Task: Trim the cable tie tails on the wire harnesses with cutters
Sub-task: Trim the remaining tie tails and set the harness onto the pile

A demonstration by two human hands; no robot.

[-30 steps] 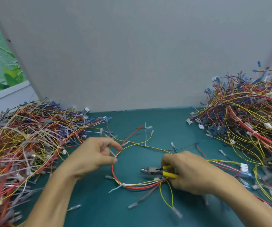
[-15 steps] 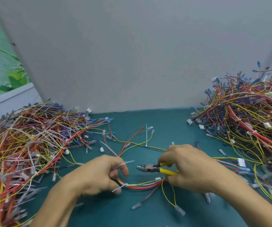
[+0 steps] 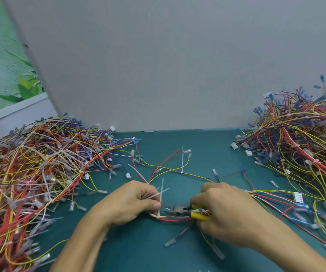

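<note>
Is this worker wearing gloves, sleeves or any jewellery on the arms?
No. The left hand and right hand are bare: no gloves, rings or watch show. The left forearm and right forearm are uncovered to the picture's edge; no sleeve shows.

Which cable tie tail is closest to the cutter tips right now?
The tail pinched by the left hand, rising from the bundle just left of the cutters. The upright tie farther back lies well away.
</note>
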